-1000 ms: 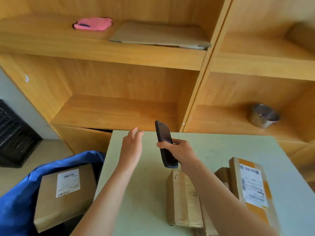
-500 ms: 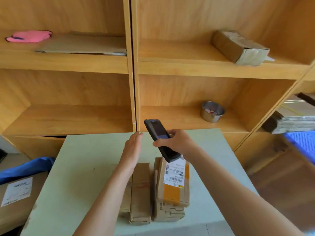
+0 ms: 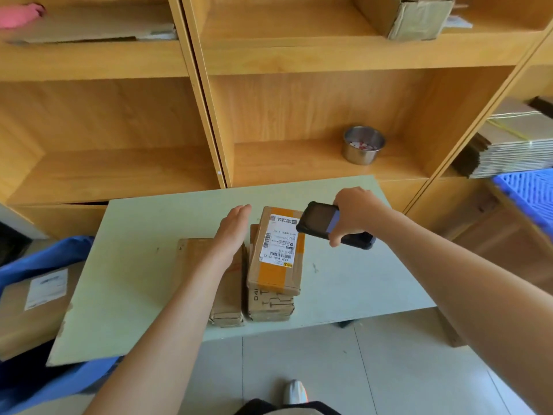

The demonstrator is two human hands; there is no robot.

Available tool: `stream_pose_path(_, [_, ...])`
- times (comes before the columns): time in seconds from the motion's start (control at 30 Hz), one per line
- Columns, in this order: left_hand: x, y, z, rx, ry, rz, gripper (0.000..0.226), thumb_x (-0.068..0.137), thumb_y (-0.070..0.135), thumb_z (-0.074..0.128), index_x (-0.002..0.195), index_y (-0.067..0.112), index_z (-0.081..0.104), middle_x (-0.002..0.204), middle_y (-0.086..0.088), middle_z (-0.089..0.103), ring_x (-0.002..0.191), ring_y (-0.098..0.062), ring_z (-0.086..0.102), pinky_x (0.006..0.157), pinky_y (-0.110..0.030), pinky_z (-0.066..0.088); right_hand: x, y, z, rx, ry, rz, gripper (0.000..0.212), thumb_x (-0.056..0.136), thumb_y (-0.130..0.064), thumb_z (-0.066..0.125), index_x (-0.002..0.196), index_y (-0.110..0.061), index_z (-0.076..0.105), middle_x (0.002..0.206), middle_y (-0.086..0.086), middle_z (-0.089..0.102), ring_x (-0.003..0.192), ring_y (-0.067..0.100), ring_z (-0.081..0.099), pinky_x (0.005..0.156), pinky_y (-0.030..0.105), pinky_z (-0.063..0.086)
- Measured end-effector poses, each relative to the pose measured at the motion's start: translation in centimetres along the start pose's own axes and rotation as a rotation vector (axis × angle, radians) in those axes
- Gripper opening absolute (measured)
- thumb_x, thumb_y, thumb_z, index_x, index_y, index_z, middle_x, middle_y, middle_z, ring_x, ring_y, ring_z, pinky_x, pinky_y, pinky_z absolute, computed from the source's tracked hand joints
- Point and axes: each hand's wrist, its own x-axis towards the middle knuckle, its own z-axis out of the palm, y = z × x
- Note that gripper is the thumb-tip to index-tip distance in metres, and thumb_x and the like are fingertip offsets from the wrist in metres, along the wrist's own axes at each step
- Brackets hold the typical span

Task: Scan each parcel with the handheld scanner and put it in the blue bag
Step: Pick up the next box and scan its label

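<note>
Left hand (image 3: 232, 232): fingers straight and together, held flat over the low brown parcel (image 3: 223, 290) just left of the stack; contact with it cannot be told. Right hand (image 3: 356, 214): fingers curled round the dark handheld scanner (image 3: 329, 224), whose front end hangs over the far right edge of the labelled parcel (image 3: 276, 250). Labelled parcel: cardboard with orange tape and white barcode label facing up, lying on top of another parcel (image 3: 270, 305), both on the pale green table (image 3: 143, 265). Blue bag (image 3: 45, 259): beside the table's left edge, near the floor, holding one labelled box (image 3: 30, 307). Wooden shelving (image 3: 206, 115): behind the table, carrying a steel cup (image 3: 363, 145), a taped carton (image 3: 410, 16), flat cardboard (image 3: 98, 23) and a pink item (image 3: 19, 15).
</note>
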Motion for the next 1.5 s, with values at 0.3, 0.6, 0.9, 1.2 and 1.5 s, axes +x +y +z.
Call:
stream_pose_path(0.3, [-0.1,-0.7,2.6,0.026,-0.114,-0.024,0.051,0.105,0.049,0.022,0.142,0.019,0.042,0.138,-0.007,0.055,0.112,-0.020,0.051,0.092,-0.040,0.037,-1.3,1.4,0.7,-0.097,-0.150,0.005,0.057,0.055,-0.048,0.091,0.083,-0.013,0.056,0.077,-0.001,0.060,0.071,0.019,0.061,0.057,0.026,0.048])
stream_pose_path(0.6, [0.1,-2.0,2.5,0.021,-0.127,-0.054,0.047,0.102,0.051,0.025,0.125,0.018,0.051,0.124,-0.004,0.064,0.108,-0.021,0.059,0.097,-0.044,0.047,-3.1,-2.6,2.0,-0.141,-0.198,-0.157,0.057,0.060,-0.047,0.090,0.087,-0.015,0.052,0.075,-0.003,0.055,0.075,0.019,0.061,0.064,0.028,0.052])
stream_pose_path(0.9, [0.0,-3.3,2.5,0.105,-0.112,-0.021,0.059,0.104,0.035,0.047,0.156,0.016,0.027,0.155,-0.008,0.041,0.140,-0.027,0.042,0.104,-0.039,0.039,-3.3,-3.5,1.1,-0.143,-0.059,-0.145,0.057,0.064,-0.039,0.089,0.097,-0.016,0.048,0.075,-0.003,0.047,0.077,0.021,0.057,0.057,0.027,0.044])
stream_pose_path(1.2, [0.9,-4.4,2.1,0.058,-0.079,-0.062,0.049,0.105,0.019,0.040,0.153,0.018,0.034,0.156,-0.007,0.039,0.142,-0.026,0.037,0.110,-0.042,0.037,-2.7,-3.4,1.2,-0.190,-0.078,-0.137,0.056,0.064,-0.039,0.089,0.096,-0.015,0.049,0.075,-0.003,0.046,0.077,0.022,0.057,0.059,0.027,0.046])
stream_pose_path(1.5, [1.1,-4.3,2.3,0.044,-0.068,-0.071,0.049,0.106,0.030,0.037,0.153,0.017,0.036,0.157,-0.003,0.040,0.143,-0.024,0.037,0.115,-0.045,0.034,-0.9,-1.9,2.3,0.067,-0.112,-0.051,0.055,0.063,-0.050,0.086,0.097,-0.015,0.061,0.084,0.001,0.062,0.077,0.019,0.062,0.058,0.026,0.048])
